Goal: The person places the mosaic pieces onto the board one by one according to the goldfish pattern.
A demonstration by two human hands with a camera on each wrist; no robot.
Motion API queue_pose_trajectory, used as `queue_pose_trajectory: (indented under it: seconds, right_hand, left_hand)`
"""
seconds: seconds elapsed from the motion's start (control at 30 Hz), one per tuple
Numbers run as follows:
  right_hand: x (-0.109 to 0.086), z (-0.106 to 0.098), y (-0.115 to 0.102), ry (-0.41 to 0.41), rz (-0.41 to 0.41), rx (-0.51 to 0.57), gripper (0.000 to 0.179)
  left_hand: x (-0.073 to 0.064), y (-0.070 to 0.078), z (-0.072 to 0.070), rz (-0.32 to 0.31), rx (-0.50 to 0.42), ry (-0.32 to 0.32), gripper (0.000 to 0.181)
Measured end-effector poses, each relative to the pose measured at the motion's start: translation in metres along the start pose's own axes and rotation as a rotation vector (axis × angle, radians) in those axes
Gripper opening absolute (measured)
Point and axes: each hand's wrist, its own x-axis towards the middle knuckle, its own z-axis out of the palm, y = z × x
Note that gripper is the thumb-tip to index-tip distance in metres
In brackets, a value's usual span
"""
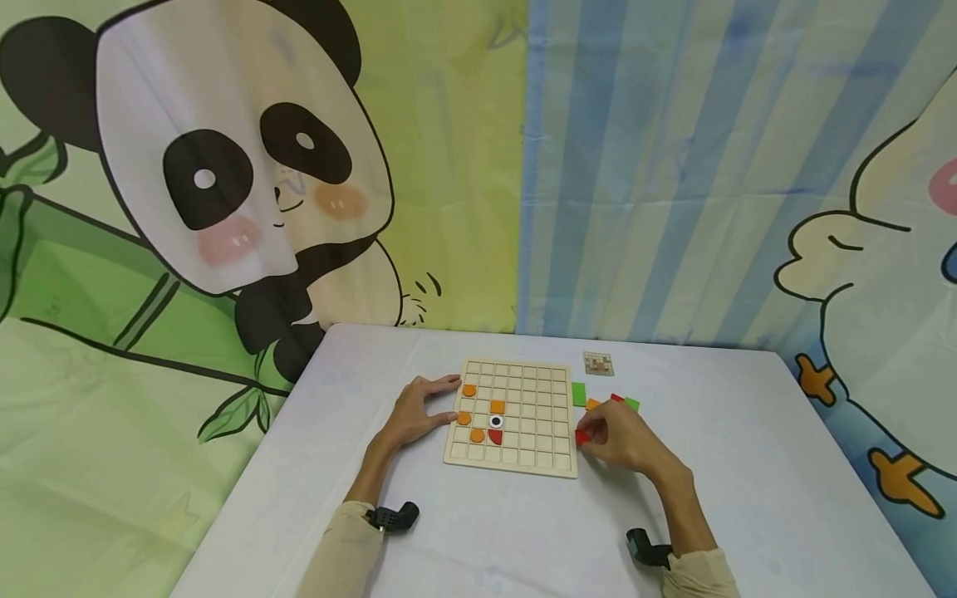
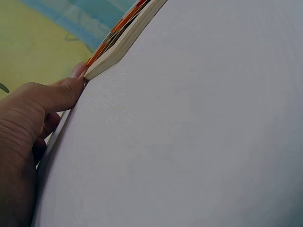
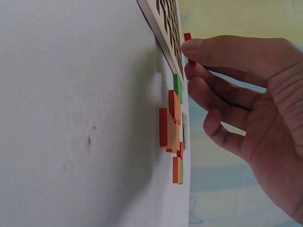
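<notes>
A square wooden grid board [image 1: 534, 432] lies on the white table. My left hand [image 1: 414, 409] touches its left edge, thumb and forefinger spread apart; in the left wrist view the thumb [image 2: 66, 94] meets the rim. My right hand [image 1: 626, 438] pinches a small red tile [image 3: 188, 36] between thumb and fingertips, just off the board's right edge. On the board's left half sit three orange discs [image 1: 468, 390], an orange square [image 1: 497, 407], a white round piece with a black dot [image 1: 496, 422], and a red quarter-round piece [image 1: 495, 437] directly below it.
Right of the board lie a green square [image 1: 579, 394] and several orange, red and green tiles [image 3: 164, 127], partly hidden by my right hand in the head view. A small patterned card [image 1: 598, 364] lies behind them. A printed cloth backdrop [image 1: 613, 166] stands behind the table.
</notes>
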Motion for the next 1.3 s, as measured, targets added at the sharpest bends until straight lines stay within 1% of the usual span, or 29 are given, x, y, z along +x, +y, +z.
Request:
queue_pose_trajectory:
  seconds: [0.07, 0.17, 0.4, 0.53, 0.63, 0.83, 1.03, 1.3]
  right_hand:
    - [0.003, 0.002, 0.001, 0.008, -0.03, 0.001, 0.017]
    - [0.006, 0.004, 0.001, 0.016, -0.051, -0.001, 0.018]
    - [0.017, 0.007, -0.003, 0.019, -0.06, 0.009, 0.018]
    - [0.027, 0.009, -0.004, 0.03, -0.114, 0.025, 0.02]
    - [0.033, 0.011, -0.004, 0.022, -0.139, 0.043, 0.021]
    - [0.041, 0.016, -0.003, -0.008, -0.101, 0.065, 0.02]
    - [0.046, 0.019, -0.006, -0.016, -0.063, 0.078, 0.021]
    - [0.057, 0.024, -0.007, -0.019, -0.052, 0.064, 0.021]
  left_hand:
    - [0.0, 0.0, 0.0, 0.003, -0.004, 0.001, 0.066]
    - [0.0, -0.001, 0.0, 0.001, -0.01, -0.004, 0.066]
    - [0.001, -0.003, 0.0, 0.008, -0.017, -0.018, 0.066]
    - [0.001, -0.003, 0.0, 0.0, -0.022, -0.016, 0.066]
    - [0.001, -0.002, 0.0, 0.002, -0.023, -0.017, 0.066]
    - [0.001, -0.002, 0.001, -0.008, -0.019, -0.017, 0.066]
    - [-0.001, -0.001, 0.0, -0.011, -0.007, -0.011, 0.066]
    - [-0.001, 0.002, 0.0, -0.024, -0.001, -0.018, 0.067]
